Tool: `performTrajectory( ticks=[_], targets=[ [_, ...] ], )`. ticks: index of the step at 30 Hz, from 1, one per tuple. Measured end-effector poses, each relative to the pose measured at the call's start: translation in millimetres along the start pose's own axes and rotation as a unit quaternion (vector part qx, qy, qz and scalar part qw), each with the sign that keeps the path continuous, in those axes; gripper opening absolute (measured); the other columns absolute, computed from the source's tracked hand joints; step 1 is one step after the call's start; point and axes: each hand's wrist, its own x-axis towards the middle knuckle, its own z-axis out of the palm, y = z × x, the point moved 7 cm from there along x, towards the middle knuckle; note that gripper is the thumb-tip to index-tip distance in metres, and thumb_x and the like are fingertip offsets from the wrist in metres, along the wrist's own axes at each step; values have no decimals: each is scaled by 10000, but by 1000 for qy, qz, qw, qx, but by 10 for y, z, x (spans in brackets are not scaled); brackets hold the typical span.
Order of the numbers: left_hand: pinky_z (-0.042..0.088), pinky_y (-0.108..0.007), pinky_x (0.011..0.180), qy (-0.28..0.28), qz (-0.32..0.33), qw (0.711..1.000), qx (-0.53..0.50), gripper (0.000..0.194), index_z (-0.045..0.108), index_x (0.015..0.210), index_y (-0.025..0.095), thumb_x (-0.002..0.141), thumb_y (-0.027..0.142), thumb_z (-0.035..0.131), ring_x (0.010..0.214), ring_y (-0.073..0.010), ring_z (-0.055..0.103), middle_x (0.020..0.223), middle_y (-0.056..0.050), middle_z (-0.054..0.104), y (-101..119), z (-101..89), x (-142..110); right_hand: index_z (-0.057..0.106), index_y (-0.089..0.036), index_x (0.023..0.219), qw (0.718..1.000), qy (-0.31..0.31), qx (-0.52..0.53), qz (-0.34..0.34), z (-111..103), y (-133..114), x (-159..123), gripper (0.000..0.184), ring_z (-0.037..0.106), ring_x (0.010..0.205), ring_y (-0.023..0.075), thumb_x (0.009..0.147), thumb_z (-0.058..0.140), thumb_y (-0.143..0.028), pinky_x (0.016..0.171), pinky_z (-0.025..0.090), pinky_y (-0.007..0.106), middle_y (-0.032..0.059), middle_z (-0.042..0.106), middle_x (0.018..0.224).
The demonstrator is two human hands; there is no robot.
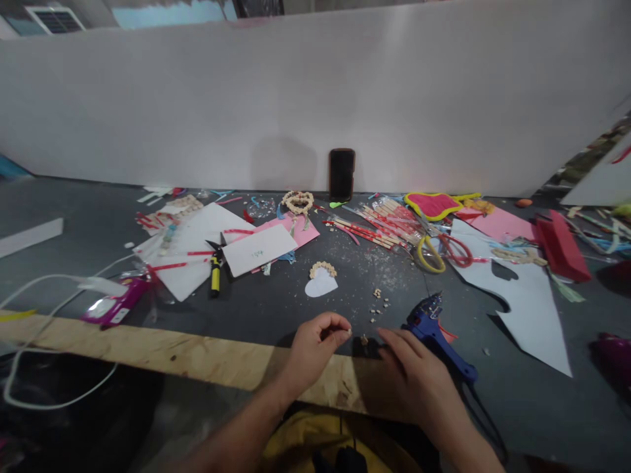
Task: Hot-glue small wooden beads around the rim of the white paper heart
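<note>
My left hand [320, 341] is closed in a pinch, with a tiny pale piece [350, 332] at the fingertips, probably one of the small wooden bits. My right hand [419, 368] hovers with fingers stretched out and slightly smeared, holding nothing I can see. Between the two hands a small brown piece [364, 339] rests near the table's front edge. Several small wooden pieces [378, 310] lie loose just beyond. Farther off is a white paper heart [321, 284], its upper edge lined with wooden pieces [323, 268]. A blue glue gun [434, 335] lies beside my right hand.
Yellow-handled pliers [215, 276] and white paper [259, 251] lie to the left, near a purple device [118, 302] with a white cable. Scissors [444, 253], red-patterned sticks [389, 223] and cut white card [522, 309] lie right. A phone [342, 174] leans against the wall.
</note>
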Motion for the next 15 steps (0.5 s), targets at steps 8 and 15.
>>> performTrajectory(
  ticks=[8,15],
  targets=[
    [421,-214,656,4,2,1000,1,98,660,799,167,764,221,586,709,-135,555,754,-4,647,-12,0,-67,642,-214,874,994,-93,18,57,304,-70,147,200,648,724,168,835,460,-143,634,504,249,55,674,840],
    [416,-210,682,8,49,998,25,91,676,787,179,779,199,588,746,-137,575,763,-3,653,133,16,-112,636,-211,901,952,-70,245,170,110,-95,158,173,662,708,140,831,497,-286,633,516,212,21,711,813]
  ],
)
